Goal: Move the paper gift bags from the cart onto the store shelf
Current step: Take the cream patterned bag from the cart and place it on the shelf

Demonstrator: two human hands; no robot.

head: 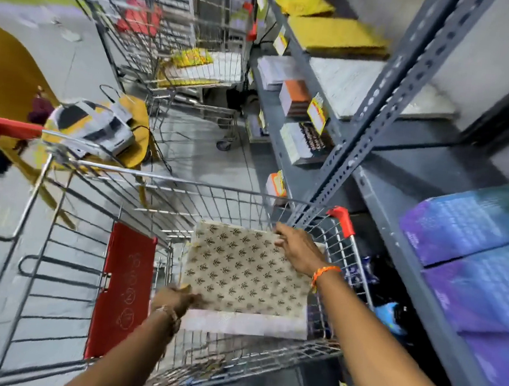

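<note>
A flat beige paper gift bag (239, 269) with a dark leaf pattern lies inside the wire cart (185, 192), on top of paler bags (244, 322). My left hand (174, 301) grips its near left corner. My right hand (297, 250) holds its far right edge, close to the cart's right rim. The grey metal store shelf (381, 186) stands right beside the cart, on the right.
The shelf holds yellow packs (334, 32), a white slab (366, 88), small boxes (302, 138) and purple boxes (477, 220). A slotted upright post (390, 90) crosses its front. A second wire cart (181, 39) stands ahead. A yellow chair (98, 128) with bags sits at the left.
</note>
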